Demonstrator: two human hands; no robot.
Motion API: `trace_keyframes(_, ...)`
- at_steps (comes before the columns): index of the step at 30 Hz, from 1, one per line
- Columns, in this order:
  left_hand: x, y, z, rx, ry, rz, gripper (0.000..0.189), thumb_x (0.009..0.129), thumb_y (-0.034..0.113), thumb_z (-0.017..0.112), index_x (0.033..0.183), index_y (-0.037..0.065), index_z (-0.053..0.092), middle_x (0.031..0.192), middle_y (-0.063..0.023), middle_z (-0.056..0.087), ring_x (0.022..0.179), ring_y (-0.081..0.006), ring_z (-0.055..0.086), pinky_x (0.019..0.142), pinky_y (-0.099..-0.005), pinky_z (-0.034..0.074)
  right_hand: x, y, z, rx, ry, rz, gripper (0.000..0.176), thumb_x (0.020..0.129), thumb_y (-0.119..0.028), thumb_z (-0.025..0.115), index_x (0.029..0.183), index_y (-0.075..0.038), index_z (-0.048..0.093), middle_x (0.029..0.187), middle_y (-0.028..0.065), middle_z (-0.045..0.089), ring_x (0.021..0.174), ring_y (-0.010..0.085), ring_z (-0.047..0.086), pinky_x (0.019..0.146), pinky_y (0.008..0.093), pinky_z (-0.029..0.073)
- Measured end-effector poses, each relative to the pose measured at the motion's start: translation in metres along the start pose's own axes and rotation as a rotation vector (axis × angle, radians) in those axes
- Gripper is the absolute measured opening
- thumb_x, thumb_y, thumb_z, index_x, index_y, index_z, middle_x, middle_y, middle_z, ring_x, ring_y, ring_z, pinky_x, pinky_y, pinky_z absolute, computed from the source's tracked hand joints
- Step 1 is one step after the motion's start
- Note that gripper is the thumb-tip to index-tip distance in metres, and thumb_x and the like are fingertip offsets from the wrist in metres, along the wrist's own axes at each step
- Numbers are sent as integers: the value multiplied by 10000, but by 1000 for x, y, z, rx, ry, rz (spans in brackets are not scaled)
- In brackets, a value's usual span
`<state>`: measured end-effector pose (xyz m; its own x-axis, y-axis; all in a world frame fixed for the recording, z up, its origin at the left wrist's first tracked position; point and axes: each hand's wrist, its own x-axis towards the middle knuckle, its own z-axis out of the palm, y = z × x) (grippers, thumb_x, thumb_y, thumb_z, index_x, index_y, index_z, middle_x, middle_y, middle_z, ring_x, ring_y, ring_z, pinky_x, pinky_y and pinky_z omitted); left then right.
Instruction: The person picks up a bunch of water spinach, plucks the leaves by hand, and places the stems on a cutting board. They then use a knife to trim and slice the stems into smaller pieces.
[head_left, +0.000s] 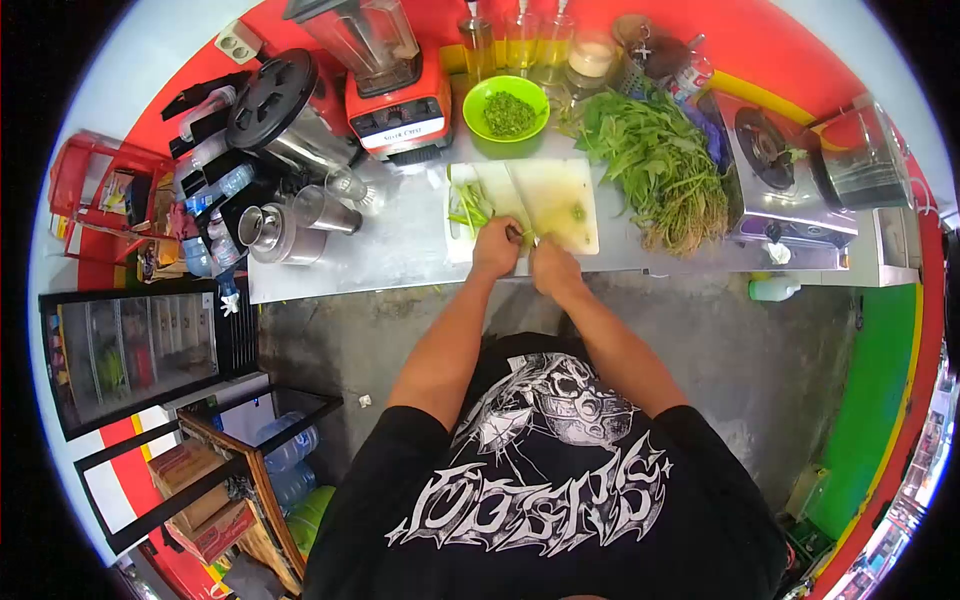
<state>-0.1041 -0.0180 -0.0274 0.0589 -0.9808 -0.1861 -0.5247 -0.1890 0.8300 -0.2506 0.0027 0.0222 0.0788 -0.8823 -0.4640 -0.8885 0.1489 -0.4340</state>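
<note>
A white cutting board (572, 190) lies at the table's front edge. My left hand (496, 246) is closed at the board's lower middle, its fingers curled beside green stems (470, 204); what it grips is too small to make out. To its right, my right hand (555, 268) is wrapped round the handle end of a knife (522, 200), whose long thin blade points away across the board. Small green bits lie on the board's right half. Behind the board sits a bright green bowl (540, 100) of chopped greens (508, 114).
A large bunch of leafy greens (640, 150) lies right of the board, beside a gas stove (765, 205). A red blender (400, 115) stands back left, with metal containers (280, 235) and a glass near it. Bottles (521, 45) line the back wall.
</note>
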Motion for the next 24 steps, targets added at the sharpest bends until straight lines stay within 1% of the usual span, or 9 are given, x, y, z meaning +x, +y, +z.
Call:
trace_keyframes(1,0,0,0,0,-8,-4,112,798,31,688,906,56,704,867,-158,723,837,-318,710,771,-417,553,6,5,2,2,-4,8,285,963,-182,534,1088,60,617,1122,320,665,1049,496,652,919,559,517)
trace_keyframes(3,1,-1,-2,21,-22,35,117,797,29,699,912,48,695,857,-155,715,825,-303,708,756,-411,550,12,10,1,-203,-90,-246,310,969,-195,517,1124,59,601,1116,328,670,1060,493,654,923,565,515)
trace_keyframes(7,-1,1,-3,-5,-27,46,131,790,21,711,919,39,689,855,-152,712,815,-286,707,742,-399,548,-6,5,5,-51,-107,-97,324,977,-210,521,1158,49,593,1156,321,660,1051,489,659,917,569,519)
trace_keyframes(9,-1,2,-2,-21,-12,33,128,781,9,712,905,31,687,841,-155,711,798,-281,707,730,-390,547,-10,3,7,23,-8,27,342,993,-252,521,1148,42,600,1136,313,666,1023,488,667,904,563,524)
trace_keyframes(12,0,-2,-1,-5,23,97,146,767,20,750,899,27,688,775,-128,688,700,-246,670,683,-358,537,1,-1,4,6,36,2,381,1008,-301,511,1152,41,594,1110,313,675,1007,484,673,905,557,522)
trace_keyframes(16,1,-1,-3,-4,11,86,140,765,31,754,889,27,689,778,-133,691,702,-244,671,685,-356,536,4,-4,-3,-22,12,-98,382,1014,-308,500,1155,38,581,1080,313,683,1017,487,670,915,559,514)
trace_keyframes(18,1,0,-4,-6,-13,62,118,769,15,722,883,22,696,826,-159,723,791,-287,717,750,-390,557,-4,-4,-3,69,-135,-7,387,1008,-310,508,1160,41,571,1104,312,676,1041,496,658,924,564,508)
trace_keyframes(21,2,2,-5,-33,-28,11,114,768,1,727,877,17,697,834,-159,727,801,-279,721,747,-381,557,-8,0,12,24,4,37,395,1003,-314,513,1159,45,565,1108,318,673,1043,502,654,920,564,510)
trace_keyframes(24,1,1,-3,-42,-9,29,120,755,-21,741,860,8,691,806,-159,720,768,-270,716,717,-373,551,1,-4,5,-20,-5,-17,412,1004,-323,509,1174,48,559,1106,319,674,1046,503,654,924,569,507)
